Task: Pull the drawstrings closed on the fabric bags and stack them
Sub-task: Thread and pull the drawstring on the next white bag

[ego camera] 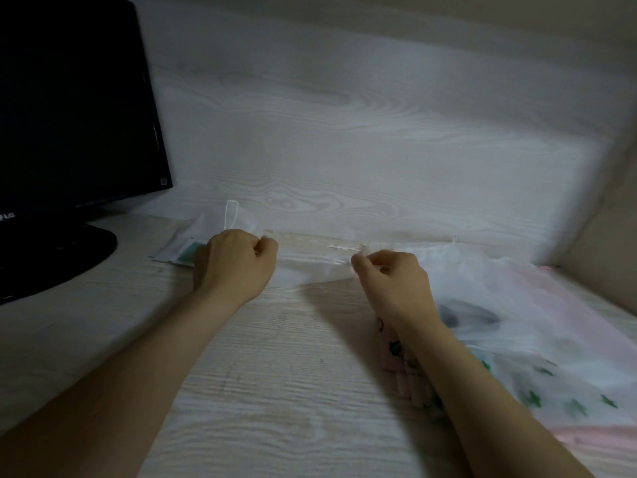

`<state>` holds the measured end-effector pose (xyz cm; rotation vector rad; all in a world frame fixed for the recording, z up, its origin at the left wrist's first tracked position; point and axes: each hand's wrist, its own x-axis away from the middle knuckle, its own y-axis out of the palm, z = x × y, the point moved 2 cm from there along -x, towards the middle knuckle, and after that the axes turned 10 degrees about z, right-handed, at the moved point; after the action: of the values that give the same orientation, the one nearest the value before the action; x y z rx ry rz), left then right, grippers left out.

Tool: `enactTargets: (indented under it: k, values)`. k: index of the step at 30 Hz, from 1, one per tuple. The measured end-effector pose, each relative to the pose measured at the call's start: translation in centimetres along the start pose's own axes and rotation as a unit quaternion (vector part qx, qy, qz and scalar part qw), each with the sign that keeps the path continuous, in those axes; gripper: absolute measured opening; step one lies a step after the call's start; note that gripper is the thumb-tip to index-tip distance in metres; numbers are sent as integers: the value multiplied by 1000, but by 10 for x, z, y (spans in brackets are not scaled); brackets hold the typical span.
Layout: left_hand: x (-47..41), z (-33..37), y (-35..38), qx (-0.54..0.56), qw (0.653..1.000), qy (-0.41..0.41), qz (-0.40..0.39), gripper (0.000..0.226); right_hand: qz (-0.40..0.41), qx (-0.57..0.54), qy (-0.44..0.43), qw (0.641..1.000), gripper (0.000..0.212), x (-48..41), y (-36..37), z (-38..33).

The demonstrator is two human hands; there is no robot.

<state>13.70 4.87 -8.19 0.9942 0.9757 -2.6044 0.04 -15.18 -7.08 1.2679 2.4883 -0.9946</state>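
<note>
A sheer white fabric bag (pixel 303 267) is stretched flat between my two hands at the back of the desk. My left hand (pixel 234 262) is closed on its left end, and a white drawstring loop (pixel 231 215) stands up just behind that hand. My right hand (pixel 389 274) pinches the bag's right end with thumb and fingers. To the right lies a heap of more translucent bags (pixel 524 326), white and pink, some with green star prints; my right forearm crosses over them. A small flat bag with a green patch (pixel 182 251) lies partly hidden behind my left hand.
A black monitor (pixel 76 105) on a round black base (pixel 62 260) stands at the left. A pale wood-grain wall panel (pixel 344 132) rises directly behind the bags. The wood-grain desk (pixel 275 391) extends toward me between my forearms.
</note>
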Motion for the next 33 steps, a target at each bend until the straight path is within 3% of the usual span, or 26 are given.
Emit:
enactTargets:
  k: [4, 8, 13, 19, 24, 26, 29, 33]
  values:
    - [-2, 1, -1, 16, 1000, -17, 17, 61, -4, 15, -33, 999, 30, -2, 3, 1]
    - [-6, -8, 6, -11, 999, -46, -7, 58, 13, -82, 57, 995, 41, -5, 6, 7]
    - [-8, -17, 10, -76, 996, -51, -8, 54, -7, -328, 250, 911, 31, -2, 6, 0]
    - [-11, -10, 4, -108, 992, -72, -1, 53, 44, -478, 264, 836, 46, 2, 5, -10]
    - [-4, -7, -2, 19, 999, -33, -32, 70, 52, -413, 186, 890, 43, -1, 0, -7]
    - [0, -4, -4, 33, 994, -37, -94, 66, 39, -418, 185, 888, 37, 0, -3, -8]
    - [5, 1, -3, 54, 981, 1, -189, 42, 8, -452, 198, 870, 31, 2, -4, -12]
    - [10, -2, 7, 36, 974, 64, -215, 30, -33, -460, 207, 863, 31, -1, -6, -13]
